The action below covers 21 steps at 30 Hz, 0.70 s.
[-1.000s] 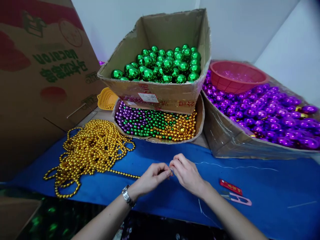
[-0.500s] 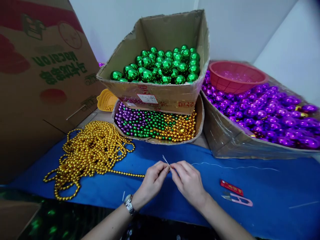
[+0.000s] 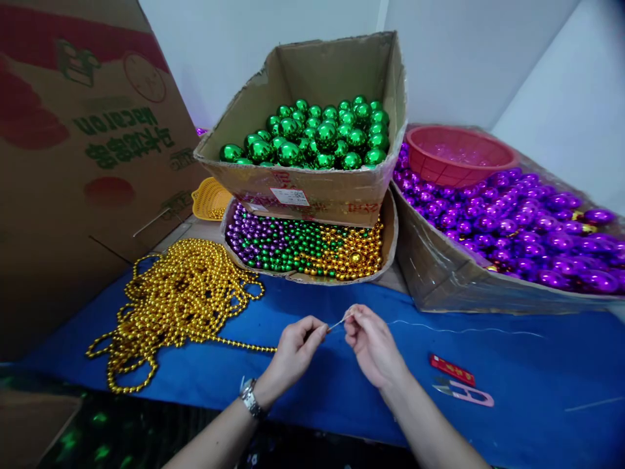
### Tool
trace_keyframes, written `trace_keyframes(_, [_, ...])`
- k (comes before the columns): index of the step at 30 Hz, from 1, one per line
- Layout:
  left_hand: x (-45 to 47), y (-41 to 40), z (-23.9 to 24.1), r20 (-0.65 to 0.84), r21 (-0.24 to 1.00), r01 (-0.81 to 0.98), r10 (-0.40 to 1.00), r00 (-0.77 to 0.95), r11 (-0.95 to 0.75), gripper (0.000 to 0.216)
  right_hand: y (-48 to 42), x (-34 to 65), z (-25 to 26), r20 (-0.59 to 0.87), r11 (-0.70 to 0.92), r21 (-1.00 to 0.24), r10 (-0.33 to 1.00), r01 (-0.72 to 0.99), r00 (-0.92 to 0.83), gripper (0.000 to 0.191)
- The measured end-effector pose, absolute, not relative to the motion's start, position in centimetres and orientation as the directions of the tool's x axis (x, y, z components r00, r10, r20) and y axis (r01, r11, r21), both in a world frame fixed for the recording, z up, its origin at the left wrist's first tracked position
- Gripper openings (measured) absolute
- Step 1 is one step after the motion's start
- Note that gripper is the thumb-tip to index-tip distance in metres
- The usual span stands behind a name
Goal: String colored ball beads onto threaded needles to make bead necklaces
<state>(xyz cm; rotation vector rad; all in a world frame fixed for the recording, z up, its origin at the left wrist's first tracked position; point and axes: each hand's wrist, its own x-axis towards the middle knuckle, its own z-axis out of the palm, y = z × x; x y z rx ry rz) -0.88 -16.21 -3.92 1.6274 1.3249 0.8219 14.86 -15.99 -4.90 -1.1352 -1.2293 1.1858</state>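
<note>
My left hand (image 3: 293,352), with a watch on the wrist, is pinched shut on the end of a gold bead string (image 3: 234,342) that runs left to a heap of gold bead strands (image 3: 180,293). My right hand (image 3: 374,345) is pinched shut on a thin needle (image 3: 338,321); white thread (image 3: 463,330) trails from it to the right over the blue cloth (image 3: 312,384). The two hands are a few centimetres apart, with the needle spanning the gap between the fingertips.
A shallow tray of purple, green and gold beads (image 3: 307,244) lies behind the hands under a cardboard box of green balls (image 3: 317,133). On the right are a box of purple balls (image 3: 527,221), a red basket (image 3: 459,153), snips (image 3: 463,391) and a red packet (image 3: 452,368). A big carton (image 3: 73,150) stands left.
The hands were touching at the fingertips; they have drawn slightly apart and the right hand has risen, showing the needle between them. The view has shifted down a little.
</note>
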Motion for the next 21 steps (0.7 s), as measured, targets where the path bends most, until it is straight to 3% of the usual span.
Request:
trace_keyframes(5, [-2.0,-16.1,-4.0,0.105,0.829,0.507,0.956,0.275,-0.236,0.024,-15.1,15.8,-3.1,-0.04,-0.034,-0.931,0.999,-0.362,0.011,0.013])
trace_keyframes(10, [-4.0,-16.2,-4.0,0.332,0.506,0.729,0.884,0.329,-0.461,0.026,-15.0,15.5,-1.2,0.018,0.074,-0.852,0.993,-0.518,0.114,0.011])
trace_keyframes(11, [-4.6,-16.1,-4.0,0.361,0.436,0.767,0.872,0.331,-0.472,0.027,-15.1,15.1,-1.1,0.05,0.123,-0.845,0.987,-0.52,0.153,0.011])
trace_keyframes(13, [-5.5,-16.0,-3.6,0.408,0.358,0.811,0.859,0.311,-0.463,0.029,-15.3,13.7,-1.4,0.243,0.296,-0.909,0.948,-0.293,0.205,0.008])
trace_keyframes(15, [-5.9,-16.2,-3.1,0.411,0.424,0.793,0.873,0.262,-0.438,0.033,-15.3,12.1,-2.2,0.513,0.504,-0.858,0.854,0.1,0.091,0.006])
trace_keyframes(17, [-6.0,-16.7,-2.5,0.365,0.594,0.706,0.911,0.191,-0.386,0.041,-15.1,10.5,-3.2,0.663,0.657,-0.679,0.74,0.327,-0.111,0.013])
trace_keyframes(21, [-6.0,-17.8,-1.1,0.249,0.852,0.459,0.966,0.067,-0.251,0.066,-14.4,8.6,-4.2,0.753,0.773,-0.559,0.625,0.3,-0.207,0.036])
